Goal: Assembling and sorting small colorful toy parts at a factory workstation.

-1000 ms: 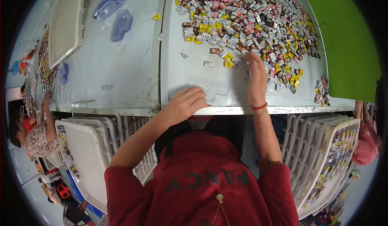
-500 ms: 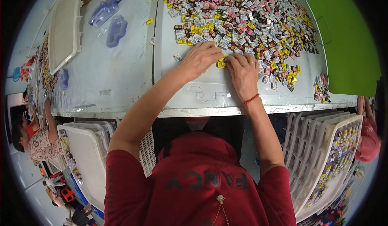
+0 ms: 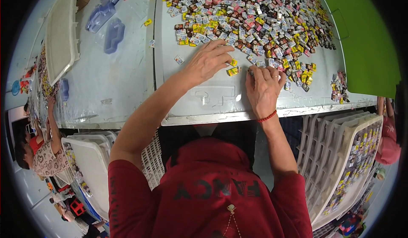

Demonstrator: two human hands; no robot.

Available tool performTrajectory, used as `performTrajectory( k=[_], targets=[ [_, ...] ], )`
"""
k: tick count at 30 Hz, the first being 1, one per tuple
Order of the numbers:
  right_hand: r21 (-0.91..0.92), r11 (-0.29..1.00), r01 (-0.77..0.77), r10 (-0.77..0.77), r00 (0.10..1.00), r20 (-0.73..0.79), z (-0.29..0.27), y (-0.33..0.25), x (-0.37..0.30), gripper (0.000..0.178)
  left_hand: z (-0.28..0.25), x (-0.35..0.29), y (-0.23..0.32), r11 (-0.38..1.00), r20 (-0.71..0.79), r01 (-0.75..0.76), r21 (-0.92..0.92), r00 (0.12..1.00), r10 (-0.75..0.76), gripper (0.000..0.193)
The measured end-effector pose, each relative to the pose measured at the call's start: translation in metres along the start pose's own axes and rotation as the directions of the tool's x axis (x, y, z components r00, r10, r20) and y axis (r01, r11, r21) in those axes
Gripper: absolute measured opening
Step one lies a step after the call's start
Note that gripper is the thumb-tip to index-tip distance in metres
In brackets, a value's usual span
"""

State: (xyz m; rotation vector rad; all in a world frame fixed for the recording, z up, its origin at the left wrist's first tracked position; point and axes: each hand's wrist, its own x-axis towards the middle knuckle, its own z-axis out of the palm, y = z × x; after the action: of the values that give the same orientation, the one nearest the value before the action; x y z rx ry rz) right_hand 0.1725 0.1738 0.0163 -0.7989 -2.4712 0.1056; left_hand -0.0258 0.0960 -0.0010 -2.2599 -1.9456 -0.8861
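A wide heap of small wrapped blocks (image 3: 238,8) in pink, brown, white and yellow covers the far part of the table. My left hand (image 3: 208,62) hovers at the heap's near edge, its fingers loosely bent and apart. Two yellow blocks (image 3: 232,71) lie just beyond its fingertips. To the right, my right hand (image 3: 265,89) has its fingers curled down over a few blocks; a dark one shows by its thumb side, and the fingers partly hide the others. A clear moulded plastic tray (image 3: 216,95) lies flat in front of me, between my wrists.
Blue plastic moulded trays (image 3: 114,35) lie at the far left, beside a white crate lid (image 3: 63,29). A green panel (image 3: 361,38) borders the right side. Stacked white crates (image 3: 335,161) stand below the table edge. A co-worker (image 3: 46,153) is at the left.
My right hand has moved right and toward me, away from the two yellow blocks, and its fingers have curled onto other blocks. My left hand has stayed nearly in place.
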Motion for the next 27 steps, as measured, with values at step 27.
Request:
performTrajectory(
  k=[27],
  targets=[
    [0.916,-0.205,-0.346,0.254,0.885,0.391,-0.036,-0.044,-0.020,0.024,-0.028,-0.011,0.105,0.988,-0.515,0.011,-0.155,0.853,-0.090,0.042]
  ],
)
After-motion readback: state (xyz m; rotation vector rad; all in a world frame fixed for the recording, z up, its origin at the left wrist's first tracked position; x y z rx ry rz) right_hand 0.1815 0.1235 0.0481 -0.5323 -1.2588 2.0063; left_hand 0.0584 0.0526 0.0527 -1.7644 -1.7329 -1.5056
